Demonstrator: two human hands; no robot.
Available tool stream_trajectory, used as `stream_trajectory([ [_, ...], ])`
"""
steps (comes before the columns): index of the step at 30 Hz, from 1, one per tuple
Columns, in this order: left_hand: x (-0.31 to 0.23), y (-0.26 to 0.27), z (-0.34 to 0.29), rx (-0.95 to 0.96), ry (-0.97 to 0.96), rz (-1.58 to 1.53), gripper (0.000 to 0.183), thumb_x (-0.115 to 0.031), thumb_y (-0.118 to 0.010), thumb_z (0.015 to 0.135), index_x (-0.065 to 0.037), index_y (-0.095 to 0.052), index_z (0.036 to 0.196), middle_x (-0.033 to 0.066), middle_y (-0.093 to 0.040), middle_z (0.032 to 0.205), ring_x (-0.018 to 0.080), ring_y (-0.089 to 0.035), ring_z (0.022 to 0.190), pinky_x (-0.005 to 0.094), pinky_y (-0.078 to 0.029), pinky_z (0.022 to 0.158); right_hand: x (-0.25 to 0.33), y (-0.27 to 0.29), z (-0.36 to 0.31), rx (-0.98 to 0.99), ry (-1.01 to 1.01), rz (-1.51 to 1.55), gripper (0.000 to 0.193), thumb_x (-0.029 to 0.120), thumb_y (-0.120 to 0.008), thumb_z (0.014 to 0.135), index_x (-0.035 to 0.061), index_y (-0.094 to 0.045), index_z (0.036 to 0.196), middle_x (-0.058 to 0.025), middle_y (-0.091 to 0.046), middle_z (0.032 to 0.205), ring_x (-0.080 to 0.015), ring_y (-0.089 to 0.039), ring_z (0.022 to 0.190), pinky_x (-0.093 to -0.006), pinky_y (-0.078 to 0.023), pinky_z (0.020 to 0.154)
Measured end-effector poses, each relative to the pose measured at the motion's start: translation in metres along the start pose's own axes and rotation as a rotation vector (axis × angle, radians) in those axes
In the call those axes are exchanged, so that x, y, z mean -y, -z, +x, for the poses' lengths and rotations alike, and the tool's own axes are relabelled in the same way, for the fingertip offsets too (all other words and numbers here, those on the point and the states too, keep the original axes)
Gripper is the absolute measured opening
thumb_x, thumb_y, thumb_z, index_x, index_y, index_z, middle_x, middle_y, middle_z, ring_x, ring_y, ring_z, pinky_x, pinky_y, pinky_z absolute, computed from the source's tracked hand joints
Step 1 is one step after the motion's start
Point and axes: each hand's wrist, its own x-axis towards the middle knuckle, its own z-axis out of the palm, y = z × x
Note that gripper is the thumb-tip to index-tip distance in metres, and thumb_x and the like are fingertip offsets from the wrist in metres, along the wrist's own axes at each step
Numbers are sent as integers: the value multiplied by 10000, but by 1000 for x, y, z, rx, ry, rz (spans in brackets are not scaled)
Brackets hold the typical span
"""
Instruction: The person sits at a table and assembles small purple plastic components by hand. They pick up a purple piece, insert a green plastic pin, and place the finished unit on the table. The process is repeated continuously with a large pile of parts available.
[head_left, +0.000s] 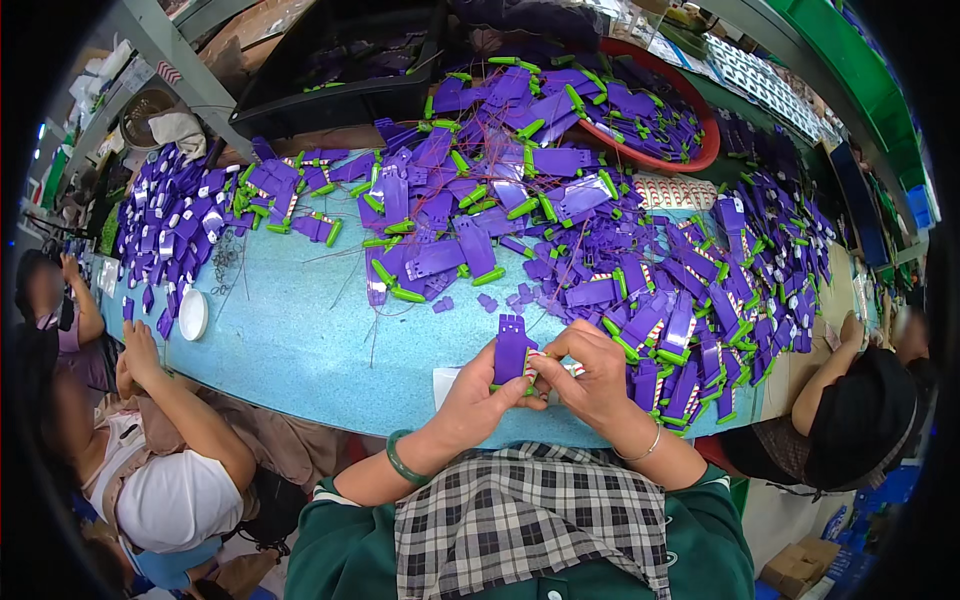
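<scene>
Close to the table's front edge, my left hand (474, 398) grips a flat purple plastic piece (511, 345), its slotted end pointing away from me. Its near end shows a bit of green between my fingers. My right hand (592, 372) is closed in a pinch at the piece's right side, on a small red-and-white striped strip (534, 366). Part of that strip is hidden by my fingers. Just left of my left hand, a white sheet (443, 384) lies on the table.
Purple pieces with green ends (690, 310) are heaped right and ahead. A red basin (708, 135) and black bin (330, 108) stand behind. Purple-and-white pieces (165, 225) lie far left, near a white dish (193, 315). Other people sit at both sides.
</scene>
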Motion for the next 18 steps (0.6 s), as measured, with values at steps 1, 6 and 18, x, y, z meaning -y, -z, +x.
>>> stream_trajectory([
  [1,-1,-1,0,-3,2,7,268,-56,-493,946,-21,-429,1203,97,-523,1128,179,-581,1009,346,-561,831,0,1,0,-1,13,-5,152,87,-768,721,66,-622,685,-52,-612,624,-199,-544,559,-316,-406,504],
  [6,7,-5,-2,-12,-36,-43,257,-59,-482,950,-13,-427,1197,90,-519,1120,167,-575,1008,339,-561,834,6,4,-3,-37,140,-79,159,67,-764,711,59,-610,670,-55,-592,613,-206,-532,547,-316,-395,491],
  [18,-1,-12,-7,-9,-130,-15,269,-189,-415,996,-9,-443,1194,93,-555,1067,164,-597,887,305,-514,739,5,-2,-6,75,-99,36,379,222,-750,744,15,-565,1002,-150,-597,884,-286,-607,711,-344,-488,607],
])
